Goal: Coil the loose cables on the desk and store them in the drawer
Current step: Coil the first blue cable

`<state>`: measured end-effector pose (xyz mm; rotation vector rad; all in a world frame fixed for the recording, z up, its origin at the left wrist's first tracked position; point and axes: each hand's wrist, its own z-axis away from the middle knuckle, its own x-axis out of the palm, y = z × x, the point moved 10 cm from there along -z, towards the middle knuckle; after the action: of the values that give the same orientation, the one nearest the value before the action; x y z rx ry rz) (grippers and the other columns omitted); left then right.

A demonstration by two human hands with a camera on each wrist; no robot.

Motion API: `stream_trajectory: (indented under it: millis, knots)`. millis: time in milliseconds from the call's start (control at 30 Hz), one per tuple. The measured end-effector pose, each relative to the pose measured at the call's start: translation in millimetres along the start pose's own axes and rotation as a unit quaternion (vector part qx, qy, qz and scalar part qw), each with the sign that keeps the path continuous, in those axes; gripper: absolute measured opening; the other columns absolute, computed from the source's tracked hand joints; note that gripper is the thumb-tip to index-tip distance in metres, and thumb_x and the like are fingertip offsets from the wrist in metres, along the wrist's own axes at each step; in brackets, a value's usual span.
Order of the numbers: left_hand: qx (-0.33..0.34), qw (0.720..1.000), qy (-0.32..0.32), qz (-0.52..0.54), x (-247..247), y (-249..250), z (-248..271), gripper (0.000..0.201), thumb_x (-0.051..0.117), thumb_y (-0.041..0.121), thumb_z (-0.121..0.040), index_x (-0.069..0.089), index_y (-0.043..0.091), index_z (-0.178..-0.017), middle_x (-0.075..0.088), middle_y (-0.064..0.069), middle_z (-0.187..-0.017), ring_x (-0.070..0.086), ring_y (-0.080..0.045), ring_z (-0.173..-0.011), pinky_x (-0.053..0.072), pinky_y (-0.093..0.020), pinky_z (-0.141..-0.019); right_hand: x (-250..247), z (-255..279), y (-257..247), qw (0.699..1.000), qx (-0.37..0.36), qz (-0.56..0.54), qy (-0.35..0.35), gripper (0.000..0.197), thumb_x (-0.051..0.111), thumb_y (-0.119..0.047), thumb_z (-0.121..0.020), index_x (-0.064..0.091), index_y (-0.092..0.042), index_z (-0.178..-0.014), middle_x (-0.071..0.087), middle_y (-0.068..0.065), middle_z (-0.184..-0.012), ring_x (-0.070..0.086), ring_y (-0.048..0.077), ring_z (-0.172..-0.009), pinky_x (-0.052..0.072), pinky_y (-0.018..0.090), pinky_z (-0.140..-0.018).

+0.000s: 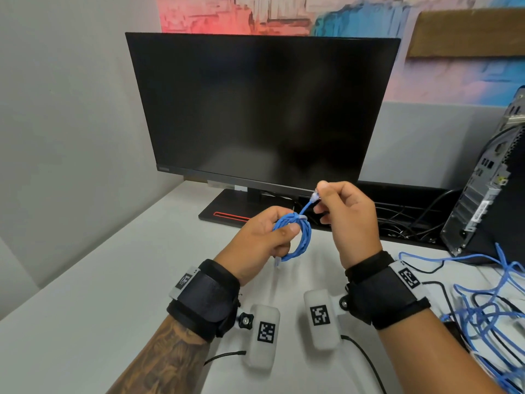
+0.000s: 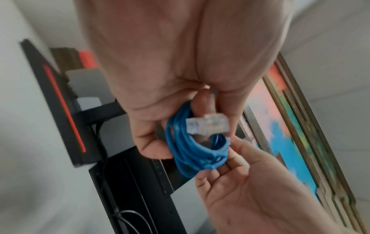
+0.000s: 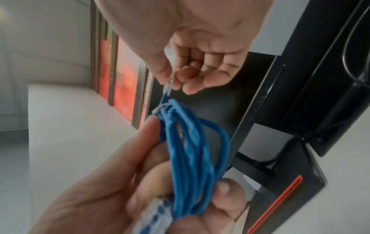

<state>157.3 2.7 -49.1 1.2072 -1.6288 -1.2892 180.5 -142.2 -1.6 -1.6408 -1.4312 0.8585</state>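
Note:
A blue network cable is wound into a small coil (image 1: 298,237) held above the white desk (image 1: 93,294). My left hand (image 1: 264,237) grips that coil (image 3: 192,142) with thumb and curled fingers. One clear plug (image 2: 204,125) hangs from the coil's lower side. My right hand (image 1: 346,214) pinches the other clear plug (image 1: 314,197) at the cable's free end, just above and right of the coil (image 2: 192,152). In the right wrist view the plug (image 3: 169,83) sits between thumb and fingertips. No drawer is in view.
A dark monitor (image 1: 261,109) on a black stand (image 1: 227,211) stands behind my hands. A tangle of loose blue and black cables (image 1: 483,302) lies on the desk at the right, below an upright computer case (image 1: 488,177). More black wires (image 1: 403,220) run behind the monitor.

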Motion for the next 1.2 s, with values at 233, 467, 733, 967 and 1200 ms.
stream_trajectory:
  millis: [233,467,733,967,1200]
  knots:
    - [0.009,0.997,0.044,0.06,-17.7,3.7,0.9,0.016,0.056,0.021,-0.092,0.055,0.011,-0.105,0.046,-0.013,-0.089,0.036,-0.006,-0.052,0.039,-0.018,-0.056,34.1,13.9,14.7,0.986,0.022,0.078,-0.143,0.028,0.049,-0.039,-0.101,0.069,-0.022,-0.096,0.072,-0.002,-0.092,0.069,0.012,-0.087,0.058,0.029,-0.072]
    - [0.045,0.989,0.106,-0.092,-39.0,14.3,4.3,0.021,0.06,0.016,-0.098,0.066,0.016,-0.119,0.072,-0.004,-0.105,0.071,-0.018,-0.097,0.056,-0.028,-0.08,50.4,23.2,10.0,0.958,0.029,0.1,-0.266,0.013,0.063,-0.026,-0.095,0.073,-0.018,-0.099,0.075,-0.006,-0.086,0.069,-0.001,-0.08,0.049,0.009,-0.069]
    - [0.064,0.971,0.047,-0.225,-23.0,37.3,0.5,0.026,0.057,0.013,-0.1,0.064,0.015,-0.125,0.072,-0.007,-0.108,0.071,-0.026,-0.097,0.059,-0.038,-0.087,49.6,22.4,10.6,0.947,0.068,0.121,-0.288,0.031,0.048,-0.023,-0.101,0.066,-0.009,-0.081,0.064,-0.001,-0.074,0.058,0.005,-0.071,0.048,0.027,-0.079]
    - [0.1,0.952,0.104,-0.271,-21.1,68.3,12.8,0.019,0.053,0.022,-0.102,0.066,0.015,-0.114,0.072,-0.001,-0.102,0.069,-0.013,-0.093,0.059,-0.031,-0.087,64.2,45.0,-11.8,0.941,0.11,0.024,-0.32,0.013,0.062,-0.013,-0.093,0.071,-0.011,-0.101,0.076,0.004,-0.097,0.07,0.022,-0.096,0.055,0.032,-0.09]
    - [0.076,0.959,0.098,-0.253,-25.8,79.6,30.1,0.019,0.055,0.017,-0.101,0.067,0.01,-0.115,0.071,0.004,-0.091,0.067,0.001,-0.076,0.052,-0.013,-0.063,54.5,48.9,-19.1,0.957,0.076,0.044,-0.275,0.016,0.064,-0.023,-0.095,0.073,-0.012,-0.102,0.076,0.005,-0.097,0.071,0.023,-0.097,0.056,0.039,-0.093]
